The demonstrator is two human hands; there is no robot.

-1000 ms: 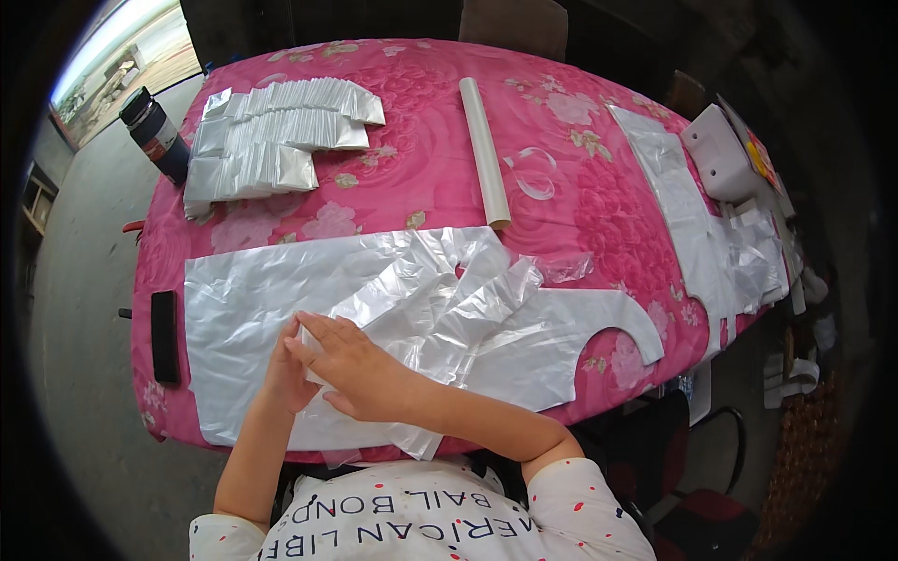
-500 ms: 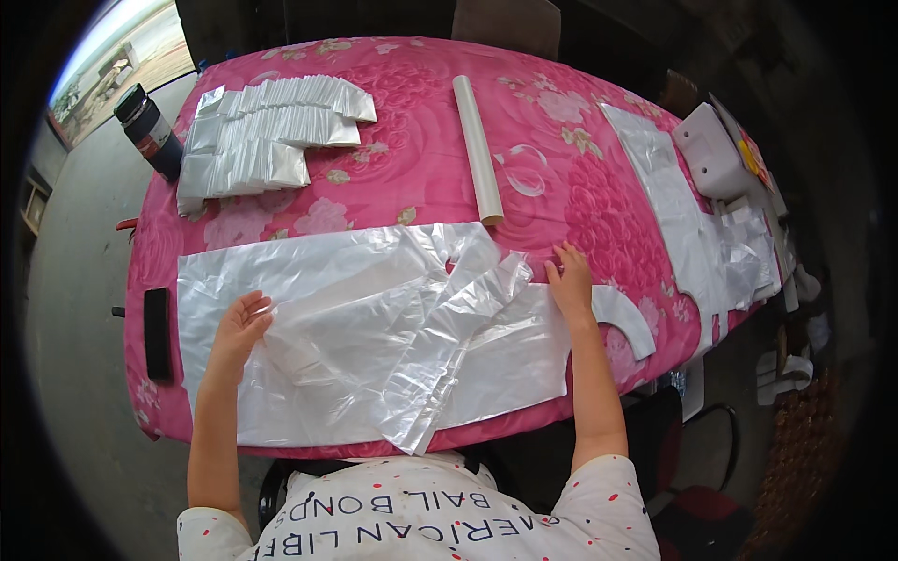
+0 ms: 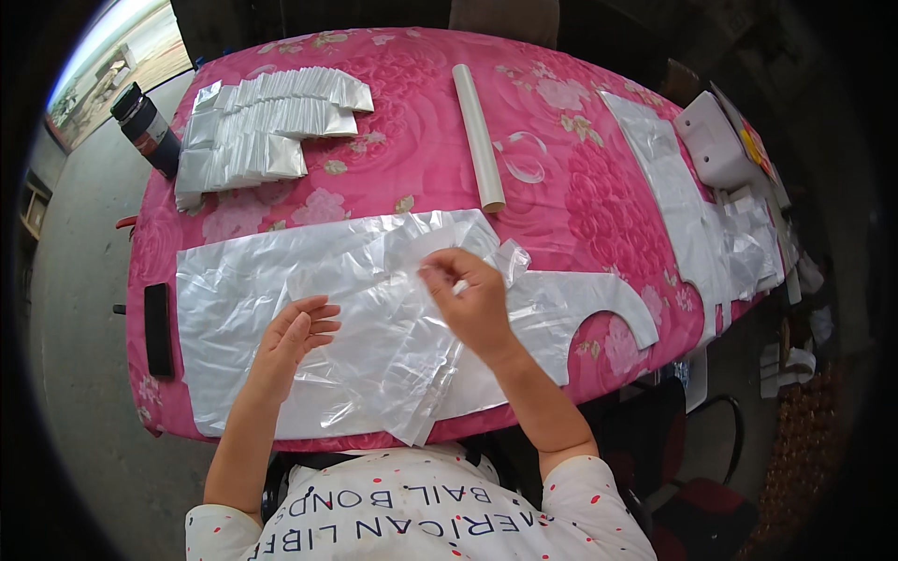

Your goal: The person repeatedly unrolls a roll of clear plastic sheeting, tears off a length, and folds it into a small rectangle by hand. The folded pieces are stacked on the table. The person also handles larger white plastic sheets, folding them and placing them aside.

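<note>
A large, thin, whitish plastic sheet (image 3: 234, 280), shaped like a disposable apron, lies across the near side of the table. A curved cut-out shows at its right end, and loose layers are crumpled over its middle. My left hand (image 3: 290, 346) is open above the sheet's left half, fingers stretched toward the right. Over the crumpled middle, my right hand (image 3: 468, 299) has its fingers curled in toward the thumb. Its fingertips are close to the film; whether they pinch any of it is hidden.
Folded plastic packets (image 3: 271, 122) lie in overlapping rows at the far left, beside a dark jar (image 3: 147, 131). A black phone (image 3: 158, 330) rests near the left edge. Beyond the sheet lies a pale tube (image 3: 478, 140). More plastic sheets (image 3: 664, 178) and a white box (image 3: 716, 145) are on the right.
My right hand has moved left from the sheet's right part to its middle, and its fingers have curled. My left hand has shifted right. More of the curved right end shows.
</note>
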